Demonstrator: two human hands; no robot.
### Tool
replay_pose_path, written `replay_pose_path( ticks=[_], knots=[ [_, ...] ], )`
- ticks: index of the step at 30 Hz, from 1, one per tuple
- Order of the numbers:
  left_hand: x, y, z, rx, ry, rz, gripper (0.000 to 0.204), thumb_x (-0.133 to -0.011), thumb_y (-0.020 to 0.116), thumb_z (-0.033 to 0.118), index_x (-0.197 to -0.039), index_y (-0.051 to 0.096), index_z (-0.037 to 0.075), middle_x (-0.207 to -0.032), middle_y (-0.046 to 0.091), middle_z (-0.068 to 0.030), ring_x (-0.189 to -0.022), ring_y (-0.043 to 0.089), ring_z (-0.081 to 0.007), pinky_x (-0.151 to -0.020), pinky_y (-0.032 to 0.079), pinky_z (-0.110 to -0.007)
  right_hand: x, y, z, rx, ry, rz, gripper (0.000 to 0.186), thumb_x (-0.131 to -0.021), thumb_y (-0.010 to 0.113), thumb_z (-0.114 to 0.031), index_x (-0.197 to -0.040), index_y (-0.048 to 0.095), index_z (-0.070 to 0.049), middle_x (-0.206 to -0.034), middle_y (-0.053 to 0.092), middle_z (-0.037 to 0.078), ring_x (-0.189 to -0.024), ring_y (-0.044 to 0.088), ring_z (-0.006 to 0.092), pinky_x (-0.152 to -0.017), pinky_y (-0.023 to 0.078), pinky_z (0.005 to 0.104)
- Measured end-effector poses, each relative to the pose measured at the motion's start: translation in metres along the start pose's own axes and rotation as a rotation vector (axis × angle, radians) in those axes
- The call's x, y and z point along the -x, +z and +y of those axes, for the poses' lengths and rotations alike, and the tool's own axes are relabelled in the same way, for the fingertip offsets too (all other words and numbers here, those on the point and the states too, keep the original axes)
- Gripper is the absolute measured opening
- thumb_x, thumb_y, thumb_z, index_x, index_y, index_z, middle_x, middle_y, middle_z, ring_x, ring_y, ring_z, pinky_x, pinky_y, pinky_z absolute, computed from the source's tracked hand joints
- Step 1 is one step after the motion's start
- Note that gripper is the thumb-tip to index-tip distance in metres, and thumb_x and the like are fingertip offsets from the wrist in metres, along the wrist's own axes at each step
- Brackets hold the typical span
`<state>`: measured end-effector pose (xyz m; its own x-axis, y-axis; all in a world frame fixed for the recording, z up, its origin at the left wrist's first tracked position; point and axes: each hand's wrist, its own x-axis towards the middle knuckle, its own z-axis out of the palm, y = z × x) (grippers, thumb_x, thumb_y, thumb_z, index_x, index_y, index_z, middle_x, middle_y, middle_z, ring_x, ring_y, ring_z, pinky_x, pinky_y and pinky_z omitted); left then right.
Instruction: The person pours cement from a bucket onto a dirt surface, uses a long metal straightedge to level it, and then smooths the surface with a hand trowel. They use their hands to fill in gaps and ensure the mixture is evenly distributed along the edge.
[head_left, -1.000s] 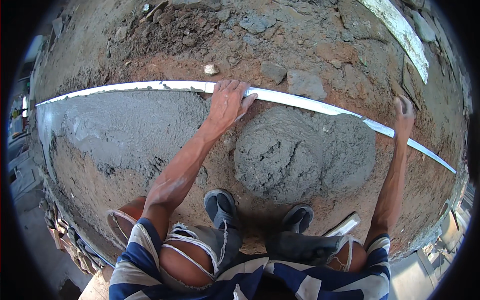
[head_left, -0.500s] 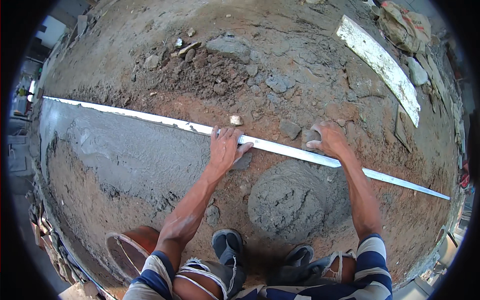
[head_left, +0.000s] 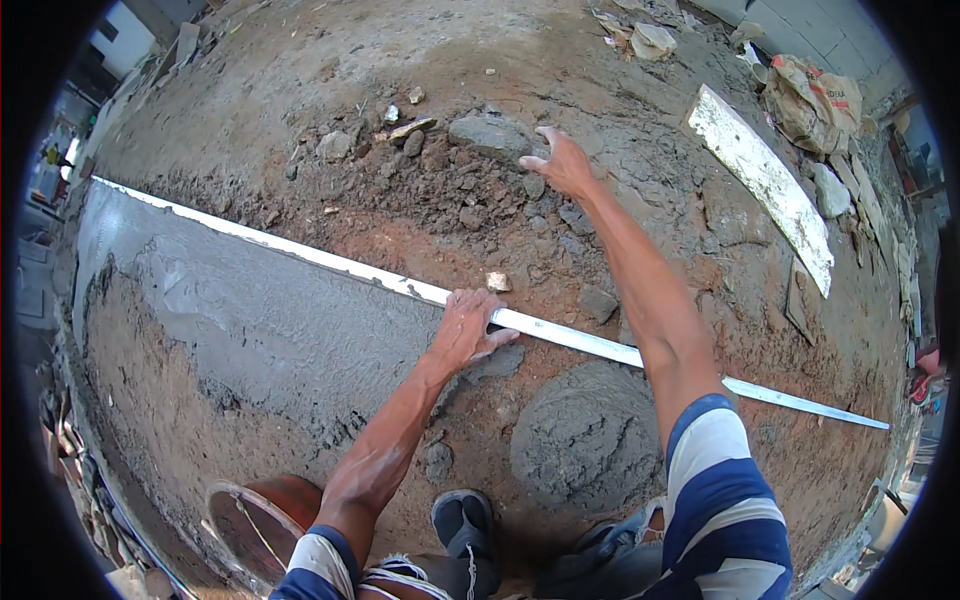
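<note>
Pinning the white bar (head_left: pixel 570 337): that's all on the left hand (head_left: pixel 468 327) right now, fingers curled over the far edge and thumb down the near side, so it looks like a decent grip.
Bar position: flat on the ground, slanting from far left to near right, with the right forearm crossing over and hiding a bit of it.
Right hand (head_left: pixel 568 165): way out on the far side, thumb and fingers spread partway, nothing visibly held. It's right at the right end of a flat grey stone (head_left: pixel 490 135); can't tell if it's actually touching.
What just changed: half a second ago that hand was just past the bar by another stone, now it's reached much farther out. The left hand hasn't let go.
What that means: my read, the left is steadying the bar solo while the right is busy at the stones.
Wet cement: smooth grey patch (head_left: pixel 270 290) along the near side of the bar, off to the left; rough mound (head_left: pixel 585 435) nearer, to the right.
Dirt and stones: loose brown dirt (head_left: pixel 440 185) beyond the bar, small pale stone (head_left: pixel 497 282) just past the left hand.
Outer stuff: reddish bucket (head_left: pixel 295 497) near left, speckled white board (head_left: pixel 765 190) and crumpled sack (head_left: pixel 815 105) far right.
</note>
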<state>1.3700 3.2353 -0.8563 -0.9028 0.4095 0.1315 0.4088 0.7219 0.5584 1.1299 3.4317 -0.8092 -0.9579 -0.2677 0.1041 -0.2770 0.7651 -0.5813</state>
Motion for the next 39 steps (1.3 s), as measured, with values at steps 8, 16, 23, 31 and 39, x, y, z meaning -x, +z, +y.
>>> replay_pose_path(
  ticks=[8, 16, 23, 31, 39],
  knots=[
    [0.006, -0.013, -0.01, 0.049, -0.01, -0.08, 0.04, -0.077, 0.072, 0.028, -0.11, 0.062, 0.006, -0.101, 0.06, -0.0109, -0.099, 0.054, -0.0307, -0.091, 0.038, -0.042, -0.064, 0.05, -0.033, 0.277, 0.093, -0.13, 0.071, -0.077, 0.076, -0.031, -0.134, 0.043, -0.004, -0.138, 0.041, 0.021, -0.129, 0.04, 0.0353, -0.104, 0.039, 0.0458],
    [0.011, -0.002, -0.015, 0.012, 0.036, -0.03, 0.037, -0.077, 0.072, 0.021, -0.108, 0.062, 0.003, -0.105, 0.057, -0.013, -0.101, 0.053, -0.0317, -0.089, 0.039, -0.043, 0.01, -0.033, -0.029, 0.236, -0.111, 0.099, 0.073, -0.068, 0.078, -0.044, -0.121, 0.055, 0.001, -0.112, 0.058, 0.023, -0.106, 0.057, 0.037, -0.089, 0.046, 0.0444],
    [0.016, -0.014, 0.013, -0.223, 0.05, 0.087, 0.039, -0.077, 0.073, 0.02, -0.111, 0.063, 0.004, -0.111, 0.052, -0.0157, -0.103, 0.049, -0.0336, -0.089, 0.041, -0.045, 0.147, 0.003, -0.014, 0.066, -0.058, -0.293, 0.075, -0.066, 0.079, -0.036, -0.125, 0.051, 0.002, -0.115, 0.055, 0.021, -0.108, 0.053, 0.0355, -0.094, 0.042, 0.041],
    [0.069, -0.029, 0.022, -0.13, -0.194, 0.13, 0.036, -0.08, 0.069, 0.017, -0.114, 0.063, 0.006, -0.118, 0.052, -0.0175, -0.11, 0.05, -0.0345, -0.094, 0.04, -0.045, 0.184, 0.005, -0.008, 0.047, -0.113, -0.396, 0.065, -0.067, 0.079, -0.034, -0.116, 0.054, -0.002, -0.116, 0.055, 0.02, -0.111, 0.054, 0.036, -0.093, 0.044, 0.0434],
    [0.089, -0.045, 0.013, -0.041, -0.385, 0.161, 0.031, -0.086, 0.063, 0.019, -0.113, 0.062, 0.004, -0.114, 0.057, -0.0186, -0.106, 0.055, -0.0369, -0.091, 0.044, -0.044, 0.184, 0.006, -0.014, 0.077, -0.073, -0.414, 0.066, -0.069, 0.079, -0.033, -0.12, 0.053, -0.001, -0.117, 0.058, 0.018, -0.112, 0.055, 0.0341, -0.094, 0.044, 0.0437]
  ],
)
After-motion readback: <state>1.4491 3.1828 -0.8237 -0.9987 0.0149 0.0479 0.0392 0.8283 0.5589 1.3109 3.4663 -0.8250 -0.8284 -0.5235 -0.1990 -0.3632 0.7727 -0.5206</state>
